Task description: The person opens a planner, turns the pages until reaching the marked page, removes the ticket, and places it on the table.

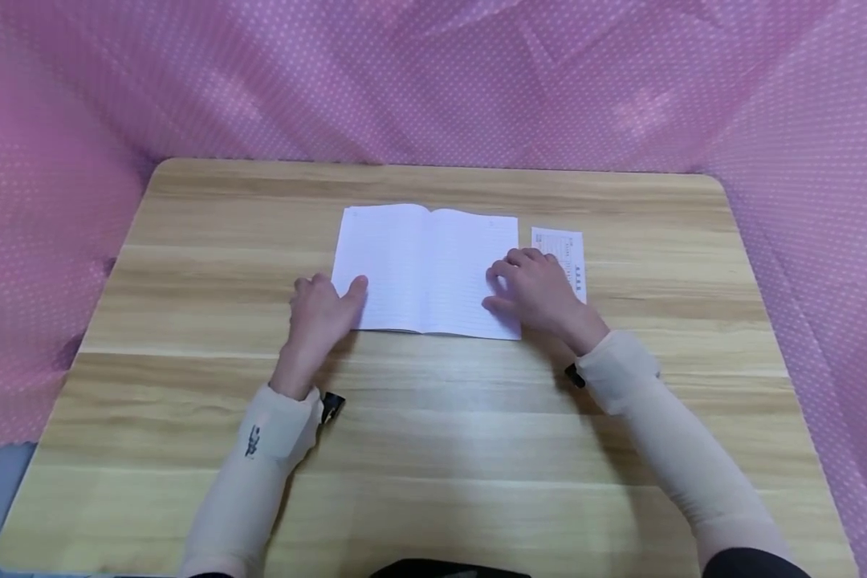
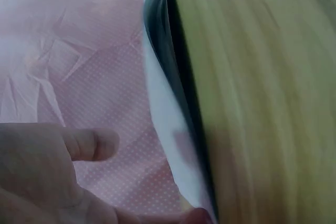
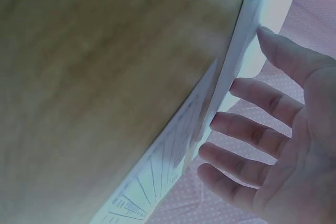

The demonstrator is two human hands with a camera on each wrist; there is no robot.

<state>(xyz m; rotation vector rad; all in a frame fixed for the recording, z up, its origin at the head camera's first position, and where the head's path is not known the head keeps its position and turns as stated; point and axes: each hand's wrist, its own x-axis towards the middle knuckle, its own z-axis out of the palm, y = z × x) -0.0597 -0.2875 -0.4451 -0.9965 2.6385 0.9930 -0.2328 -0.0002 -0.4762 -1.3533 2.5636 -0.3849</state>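
Note:
A lined notebook [image 1: 433, 265] lies spread flat on the wooden table, its two facing pages bare of writing. At its lower left edge is my left hand [image 1: 321, 309], thumb stretched over the page margin and fingers lying beyond the edge. My right hand [image 1: 535, 291] reaches over the right page's outer edge, fingers apart and slightly bent. Partly hidden under that hand is a small printed sheet [image 1: 571, 255] with rows of lines. In the right wrist view, the fingertips are close along the notebook's edge [image 3: 236, 51]. Neither hand grips anything.
The wooden table [image 1: 462, 433] has rounded corners and extends around the notebook on every side. Pink dotted cloth [image 1: 433, 80] hangs behind it and along both sides. Small dark devices sit at both wrists, and a black object [image 1: 448, 568] shows at the near edge.

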